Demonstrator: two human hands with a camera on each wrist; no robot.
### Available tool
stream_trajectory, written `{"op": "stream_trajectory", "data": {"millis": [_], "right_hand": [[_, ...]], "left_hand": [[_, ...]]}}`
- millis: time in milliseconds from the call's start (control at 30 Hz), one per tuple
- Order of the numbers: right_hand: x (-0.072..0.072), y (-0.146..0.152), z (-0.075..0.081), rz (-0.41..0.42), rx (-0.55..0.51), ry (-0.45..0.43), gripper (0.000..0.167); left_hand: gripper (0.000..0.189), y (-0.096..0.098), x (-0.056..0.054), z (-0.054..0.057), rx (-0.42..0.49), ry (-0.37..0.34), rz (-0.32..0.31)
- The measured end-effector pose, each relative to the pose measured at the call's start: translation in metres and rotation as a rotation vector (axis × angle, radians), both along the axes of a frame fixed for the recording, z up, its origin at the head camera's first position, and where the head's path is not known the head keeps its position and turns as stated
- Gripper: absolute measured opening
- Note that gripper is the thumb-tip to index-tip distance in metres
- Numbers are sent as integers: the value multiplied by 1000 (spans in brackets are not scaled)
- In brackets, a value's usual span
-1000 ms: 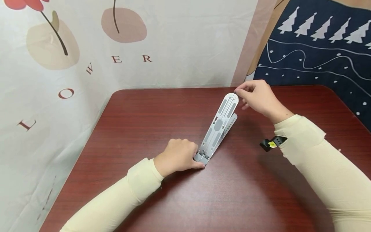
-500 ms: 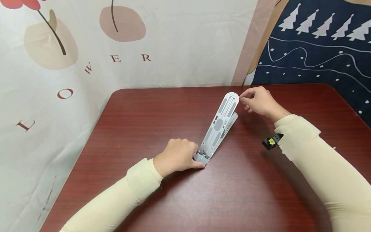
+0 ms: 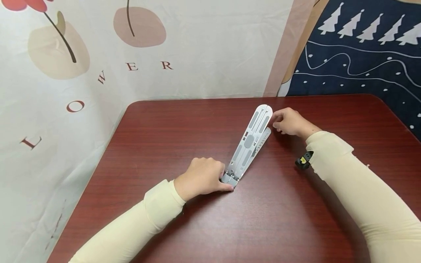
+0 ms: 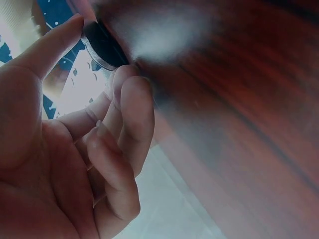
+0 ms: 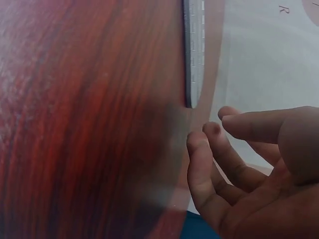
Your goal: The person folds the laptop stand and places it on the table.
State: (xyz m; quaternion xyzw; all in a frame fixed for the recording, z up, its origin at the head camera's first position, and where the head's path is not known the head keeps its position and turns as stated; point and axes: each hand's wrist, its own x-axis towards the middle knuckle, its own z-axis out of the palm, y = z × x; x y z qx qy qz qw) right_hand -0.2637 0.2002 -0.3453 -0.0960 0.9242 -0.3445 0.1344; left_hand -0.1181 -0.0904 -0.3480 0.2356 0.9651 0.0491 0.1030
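Observation:
A silver folding laptop stand (image 3: 249, 140) with grey pads lies slanted across the middle of the table, two of its arms spread slightly apart. My left hand (image 3: 202, 177) pinches its near hinge end between thumb and fingers. In the left wrist view, the dark rounded end of the stand (image 4: 103, 46) sits between thumb tip and index finger. My right hand (image 3: 289, 122) is beside the far end, fingers loosely bent and holding nothing. The right wrist view shows a gap between the right hand's fingertips (image 5: 198, 142) and the stand's slotted arm (image 5: 195, 55).
The reddish-brown wooden table (image 3: 158, 138) meets a pale printed cloth (image 3: 210, 51) at its back and left. A navy cloth with white trees (image 3: 358, 58) hangs at the back right. A small black device (image 3: 304, 160) is strapped under the right sleeve.
My right hand has come off the stand's far tip and moved down and slightly right beside it. The left hand keeps its grip, and the stand has hardly moved.

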Motion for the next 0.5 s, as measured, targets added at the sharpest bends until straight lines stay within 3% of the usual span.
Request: {"op": "stream_trajectory", "data": {"millis": [500], "right_hand": [[-6,0,-13,132,46,28,35]], "left_hand": [[57,0,-1,0,11,-9,6]]}}
